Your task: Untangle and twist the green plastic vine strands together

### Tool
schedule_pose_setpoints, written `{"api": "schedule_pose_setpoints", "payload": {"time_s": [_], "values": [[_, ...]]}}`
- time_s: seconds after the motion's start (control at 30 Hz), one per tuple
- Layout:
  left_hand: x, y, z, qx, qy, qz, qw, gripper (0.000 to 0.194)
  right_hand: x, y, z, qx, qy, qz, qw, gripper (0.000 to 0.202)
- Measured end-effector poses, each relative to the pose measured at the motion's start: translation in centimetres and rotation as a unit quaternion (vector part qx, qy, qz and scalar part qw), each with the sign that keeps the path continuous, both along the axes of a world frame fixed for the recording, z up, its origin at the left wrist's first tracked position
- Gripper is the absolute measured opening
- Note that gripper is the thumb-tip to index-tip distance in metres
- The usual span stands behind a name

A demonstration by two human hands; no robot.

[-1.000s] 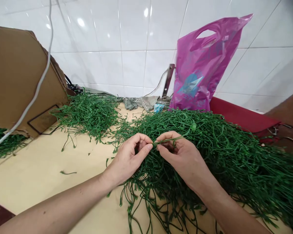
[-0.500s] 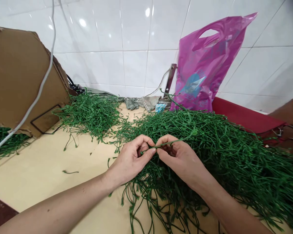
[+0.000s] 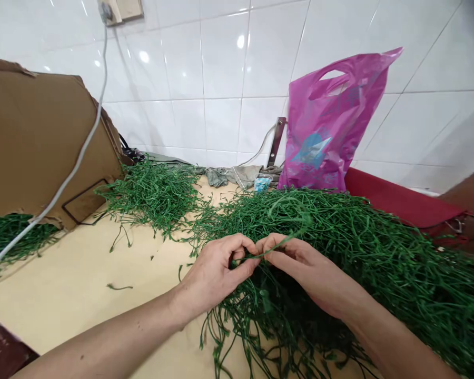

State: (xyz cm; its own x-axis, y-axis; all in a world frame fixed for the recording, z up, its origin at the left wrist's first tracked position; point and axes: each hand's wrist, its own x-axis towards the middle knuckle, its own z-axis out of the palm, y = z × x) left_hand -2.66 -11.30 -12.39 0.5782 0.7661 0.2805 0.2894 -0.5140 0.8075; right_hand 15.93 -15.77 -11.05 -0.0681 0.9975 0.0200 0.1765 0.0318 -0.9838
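My left hand (image 3: 221, 271) and my right hand (image 3: 306, 266) meet above a large heap of thin green stems (image 3: 379, 242). Both pinch one green stem (image 3: 285, 239), thumb against forefinger, with only a small gap between the fingertips. From my right fingers the stem curves up and away, its far end blurred against the heap. The stems look like artificial plant stalks with small tufted tips. Part of the stem inside my left hand is hidden by the fingers.
Left of the heap lies a smaller pile of stems (image 3: 158, 195), near a cardboard box (image 3: 43, 137) crossed by a white cable (image 3: 77, 163). A pink plastic bag (image 3: 332, 126) stands against the tiled wall, beside a red case (image 3: 403, 202). One loose stem (image 3: 119, 287) lies on the table (image 3: 82, 316).
The view has tilted up, so everything sits lower in the picture. My hands stay together on the stem, its free end now curling and blurred. The fingertips are slightly farther apart.
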Motion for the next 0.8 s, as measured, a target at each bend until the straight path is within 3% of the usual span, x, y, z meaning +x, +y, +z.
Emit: {"api": "schedule_pose_setpoints", "payload": {"time_s": [0.17, 0.27, 0.5, 0.57, 0.7, 0.8], "values": [[-0.3, 0.7, -0.2, -0.024, -0.018, 0.030, 0.999, 0.011, -0.5, 0.0, -0.3, -0.032, 0.077, -0.010, 0.996, 0.030], [-0.3, 0.6, -0.4, -0.026, -0.022, 0.040, 0.999, 0.013, -1.1, -0.1, -0.3, -0.030, 0.036, -0.010, 0.999, 0.031], [0.2, 0.1, -0.2, -0.013, 0.021, 0.031, 0.999, 0.001, -0.7, 0.4, -1.3, 0.041, -0.061, -0.024, 0.997, 0.013], [0.3, -0.1, 0.1, 0.010, 0.038, 0.033, 0.999, 0.008, -0.7, 0.6, -1.4, 0.040, -0.073, -0.029, 0.996, 0.012], [0.4, -0.4, 0.6, 0.075, 0.040, 0.019, 0.996, 0.015, -0.5, 0.6, -1.0, -0.012, 0.014, 0.018, 1.000, 0.014], [0.2, 0.0, 0.4, 0.047, 0.009, 0.005, 0.999, 0.013, 0.2, 0.8, -0.4, -0.075, 0.140, 0.063, 0.985, 0.017]]}}
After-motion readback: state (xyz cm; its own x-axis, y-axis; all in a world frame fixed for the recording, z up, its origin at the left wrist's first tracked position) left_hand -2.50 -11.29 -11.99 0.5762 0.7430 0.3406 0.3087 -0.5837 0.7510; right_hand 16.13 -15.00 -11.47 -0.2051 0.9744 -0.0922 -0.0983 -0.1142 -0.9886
